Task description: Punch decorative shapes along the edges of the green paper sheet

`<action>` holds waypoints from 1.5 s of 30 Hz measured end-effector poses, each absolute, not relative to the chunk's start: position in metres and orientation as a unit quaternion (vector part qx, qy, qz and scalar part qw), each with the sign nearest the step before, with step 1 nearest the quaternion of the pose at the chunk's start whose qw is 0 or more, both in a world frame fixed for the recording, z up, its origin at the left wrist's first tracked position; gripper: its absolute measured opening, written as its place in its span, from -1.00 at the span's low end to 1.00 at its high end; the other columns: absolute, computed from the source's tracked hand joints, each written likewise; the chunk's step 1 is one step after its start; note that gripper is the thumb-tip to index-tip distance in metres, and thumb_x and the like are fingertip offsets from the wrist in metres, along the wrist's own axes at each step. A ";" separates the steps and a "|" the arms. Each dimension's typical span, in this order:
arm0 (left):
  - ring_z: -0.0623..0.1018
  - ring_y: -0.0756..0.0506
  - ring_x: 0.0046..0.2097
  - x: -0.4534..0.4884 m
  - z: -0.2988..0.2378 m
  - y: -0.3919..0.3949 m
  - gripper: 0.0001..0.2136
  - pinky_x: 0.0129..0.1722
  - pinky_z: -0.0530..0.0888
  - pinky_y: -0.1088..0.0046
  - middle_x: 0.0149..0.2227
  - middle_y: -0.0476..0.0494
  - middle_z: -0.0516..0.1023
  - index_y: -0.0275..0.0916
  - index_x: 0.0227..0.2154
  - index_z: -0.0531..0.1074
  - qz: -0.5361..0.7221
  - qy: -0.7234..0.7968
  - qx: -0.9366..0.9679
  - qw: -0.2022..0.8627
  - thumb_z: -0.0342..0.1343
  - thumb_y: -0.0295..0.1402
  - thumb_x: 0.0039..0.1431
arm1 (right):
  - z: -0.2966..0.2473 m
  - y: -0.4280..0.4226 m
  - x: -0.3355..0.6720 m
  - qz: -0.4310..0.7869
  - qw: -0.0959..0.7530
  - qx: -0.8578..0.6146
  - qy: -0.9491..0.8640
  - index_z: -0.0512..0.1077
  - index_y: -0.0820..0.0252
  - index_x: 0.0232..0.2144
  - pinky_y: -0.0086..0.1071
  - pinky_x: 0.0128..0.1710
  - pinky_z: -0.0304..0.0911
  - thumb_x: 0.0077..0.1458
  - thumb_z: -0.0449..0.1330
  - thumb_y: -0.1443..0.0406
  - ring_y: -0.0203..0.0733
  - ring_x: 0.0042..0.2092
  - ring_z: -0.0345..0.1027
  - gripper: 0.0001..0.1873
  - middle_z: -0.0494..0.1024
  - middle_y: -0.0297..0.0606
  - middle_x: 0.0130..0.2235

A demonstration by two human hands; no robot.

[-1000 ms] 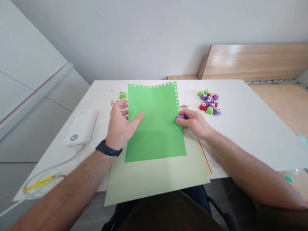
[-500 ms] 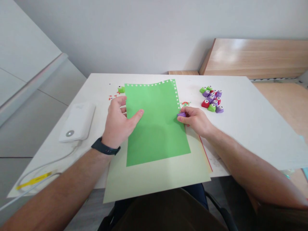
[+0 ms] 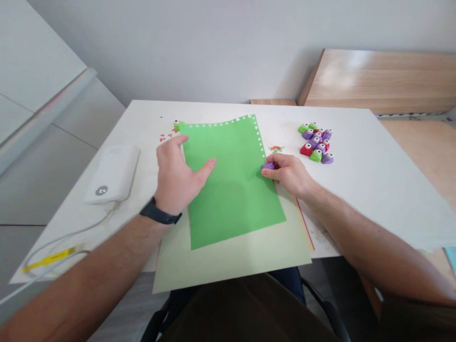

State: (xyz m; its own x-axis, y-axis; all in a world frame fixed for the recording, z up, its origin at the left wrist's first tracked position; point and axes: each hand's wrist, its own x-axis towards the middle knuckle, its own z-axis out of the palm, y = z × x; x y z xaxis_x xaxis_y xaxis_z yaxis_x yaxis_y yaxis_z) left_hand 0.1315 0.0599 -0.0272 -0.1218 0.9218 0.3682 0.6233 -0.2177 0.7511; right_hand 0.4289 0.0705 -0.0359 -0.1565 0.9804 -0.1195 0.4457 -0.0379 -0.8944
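While the right hand pinches a purple punch between thumb and fingers, the left hand lies spread and empty on the green sheet — hands apart, with the sheet's middle between them.

Pose: right arm comes in from lower right, wrist low, fingers curled. Punch sits at the sheet's right edge, roughly halfway down; can't tell if the paper is in its slot. Left palm faces down, fingers fanned toward the sheet's far left corner, thumb stretched across the paper. One watch on the left wrist.

Paper: green sheet lies slightly skewed on a larger pale sheet, both on a white table. A thin red edge shows along the pale sheet's right side. Small punched holes line the green sheet's top and right edges — too many and too small to count exactly.

Counts: one punch in hand, one green punch at the far left corner, partly behind the sheet, plus a tight cluster of about a dozen at right — green, red and purple, overlapping, so no exact tally. Two small scrap piles: red scraps at left, red-and-green scraps at right. One power bank at left, its cable carrying one yellow tag.
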 end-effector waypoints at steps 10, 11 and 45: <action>0.62 -0.20 -0.09 0.188 0.000 0.044 -0.56 -0.01 0.52 0.20 -0.07 -0.15 0.65 -0.16 0.04 0.49 0.344 0.506 0.770 0.180 0.42 -0.13 0.16 | -0.040 0.071 0.430 0.414 0.308 -0.567 -0.642 0.52 0.13 -0.31 -0.33 -0.33 0.08 0.03 0.38 0.10 -0.18 -0.32 0.24 -0.74 0.51 -0.33 -0.36; 0.62 -0.20 -0.11 0.195 0.001 0.047 -0.63 -0.05 0.51 0.22 -0.12 -0.14 0.67 -0.17 -0.05 0.54 0.327 0.493 0.783 0.191 0.41 -0.12 0.17 | -0.039 0.071 0.430 0.410 0.308 -0.566 -0.646 0.51 0.13 -0.31 -0.33 -0.33 0.07 0.04 0.38 0.11 -0.18 -0.32 0.23 -0.74 0.50 -0.33 -0.37; 0.57 -0.10 -0.36 0.228 -0.011 0.083 -0.60 -0.36 0.38 0.39 -0.39 -0.11 0.68 -0.22 -0.38 0.64 0.232 0.491 0.771 0.331 0.29 0.07 0.21 | -0.035 0.072 0.425 0.336 0.298 -0.574 -0.685 0.54 0.19 -0.28 -0.33 -0.31 0.05 0.08 0.33 0.17 -0.22 -0.36 0.21 -0.78 0.45 -0.37 -0.43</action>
State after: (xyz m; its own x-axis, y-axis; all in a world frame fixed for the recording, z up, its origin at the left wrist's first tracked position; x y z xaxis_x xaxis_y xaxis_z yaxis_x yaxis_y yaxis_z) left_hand 0.2276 0.0831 -0.0109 0.4093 0.9118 0.0326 0.6040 -0.2975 0.7393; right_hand 0.4255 0.0715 -0.0350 -0.1640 0.9862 0.0238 0.5856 0.1167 -0.8022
